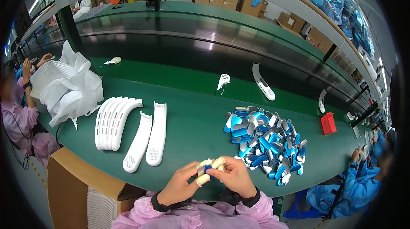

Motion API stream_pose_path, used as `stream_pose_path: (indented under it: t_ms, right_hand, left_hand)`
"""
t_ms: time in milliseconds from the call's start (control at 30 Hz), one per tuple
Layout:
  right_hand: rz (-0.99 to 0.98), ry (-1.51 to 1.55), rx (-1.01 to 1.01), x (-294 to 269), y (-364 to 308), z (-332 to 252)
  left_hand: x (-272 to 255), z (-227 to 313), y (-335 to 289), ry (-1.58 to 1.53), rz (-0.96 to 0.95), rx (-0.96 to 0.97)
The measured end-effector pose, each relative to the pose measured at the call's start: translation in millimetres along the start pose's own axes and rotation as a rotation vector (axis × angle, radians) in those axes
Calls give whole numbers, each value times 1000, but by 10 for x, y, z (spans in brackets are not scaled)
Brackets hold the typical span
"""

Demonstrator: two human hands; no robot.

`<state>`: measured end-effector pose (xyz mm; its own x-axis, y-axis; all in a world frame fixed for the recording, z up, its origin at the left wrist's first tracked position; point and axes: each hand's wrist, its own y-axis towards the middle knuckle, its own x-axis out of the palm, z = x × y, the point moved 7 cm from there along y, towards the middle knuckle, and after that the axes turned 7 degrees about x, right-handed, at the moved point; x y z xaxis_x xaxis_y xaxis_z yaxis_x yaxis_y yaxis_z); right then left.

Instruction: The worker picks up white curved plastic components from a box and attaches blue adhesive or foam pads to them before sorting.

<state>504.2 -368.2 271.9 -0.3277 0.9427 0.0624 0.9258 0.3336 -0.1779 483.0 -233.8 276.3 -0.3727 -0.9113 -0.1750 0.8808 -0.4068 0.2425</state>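
My left hand and my right hand meet at the near edge of the green table, fingertips in pale finger cots. Together they pinch one small blue and silver part between them. A heap of the same blue and silver parts lies just right of my hands. Two long white curved plastic shells lie flat to the left of my hands, and a row of several stacked white curved shells sits beyond them.
White bags holding more shells stand at the far left. A cardboard box sits by my left knee. Single white parts lie on the conveyor belt, with a small red box at right. Other workers sit on both sides.
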Motion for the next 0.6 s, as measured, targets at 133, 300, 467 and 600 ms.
stream_pose_path:
  t_ms: [133,300,467,600]
  right_hand:
    - [432,-23,-114,-451,-89,-102]
    - [484,-934,-377,-546,-266,-137]
    - [62,-1270,-190,-337,-301,-41]
    - [269,-982,-303,-169,-186,-457]
  left_hand:
    - [-136,-56,22,-130,200,35]
    - [-169,14,71,101,189,64]
    - [-104,41,33,179,176,103]
    - [-84,36,42,195,149,73]
